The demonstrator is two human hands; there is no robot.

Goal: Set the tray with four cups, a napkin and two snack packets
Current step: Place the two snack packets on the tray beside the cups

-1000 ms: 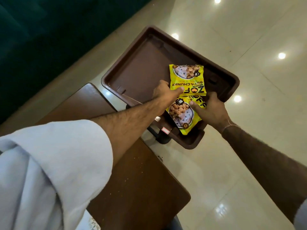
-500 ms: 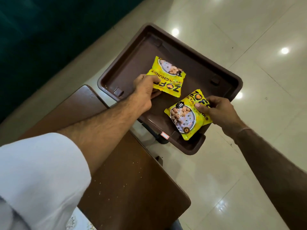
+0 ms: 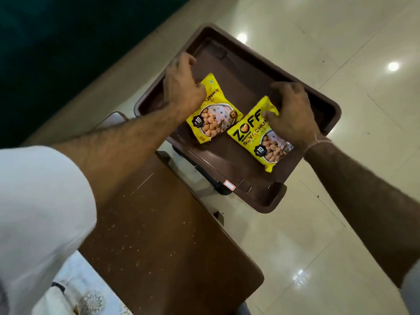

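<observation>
A dark brown plastic tray [image 3: 247,64] lies beyond the end of a brown table. Two yellow snack packets lie flat in it, side by side. My left hand [image 3: 181,85] grips the top end of the left packet [image 3: 213,119]. My right hand [image 3: 293,114] pinches the upper right edge of the right packet [image 3: 254,137], covering part of it. No cups or napkin are in view.
The brown table top [image 3: 159,223] runs from the tray toward me. A dark support [image 3: 204,176] shows under the tray. Glossy cream floor tiles [image 3: 318,235] lie to the right, a dark green surface [image 3: 56,53] to the left. Patterned white cloth [image 3: 84,294] sits at the bottom.
Both packets have been turned around so their printed fronts face me, and they lie side by side. My left hand shifted farther up the tray; my right hand moved onto its packet's top.
</observation>
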